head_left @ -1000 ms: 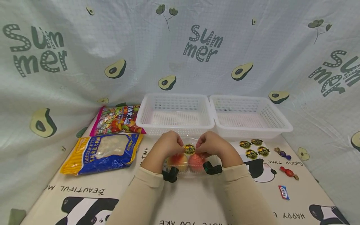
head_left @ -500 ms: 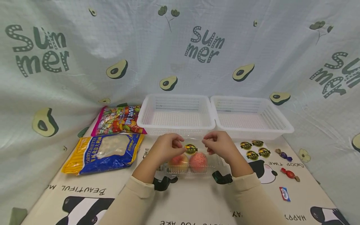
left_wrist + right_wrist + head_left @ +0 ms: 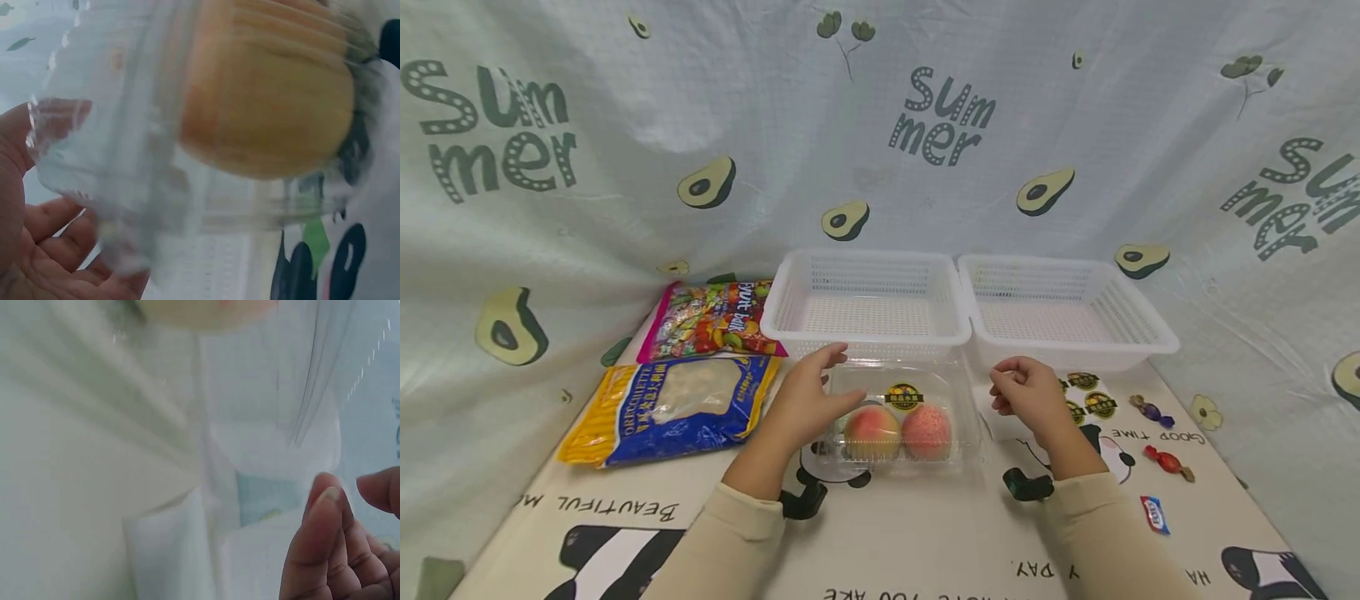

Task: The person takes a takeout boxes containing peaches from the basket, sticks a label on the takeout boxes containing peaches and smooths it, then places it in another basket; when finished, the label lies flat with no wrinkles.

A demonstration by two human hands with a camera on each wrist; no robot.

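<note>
A clear plastic clamshell box [image 3: 966, 417] lies lid down on the table, with two peaches inside, one yellow-red [image 3: 872, 432] and one pink [image 3: 927, 432]. A black and gold round label [image 3: 903, 397] sits on its lid. My left hand [image 3: 805, 404] is at the box's left side, thumb and fingers spread; whether it touches the plastic cannot be told. In the left wrist view, thumb [image 3: 65, 115] and fingers partly show through the blurred box. My right hand [image 3: 1030, 404] hovers right of the box, apart from it, fingers loosely bent, holding nothing.
Behind stand two white baskets [image 3: 865, 343] [image 3: 1075, 354]. A fruit candy bag [image 3: 707, 321] and an orecchiette pasta bag [image 3: 677, 408] lie left. Right of my right hand are a label sheet [image 3: 1101, 405] and wrapped candies, purple [image 3: 1152, 411], red [image 3: 1168, 462] and red-blue [image 3: 1155, 514].
Both hands have drawn apart from the label on the lid. The left moved left to the box's side, the right moved right towards the label sheet. The label stays on the box.
</note>
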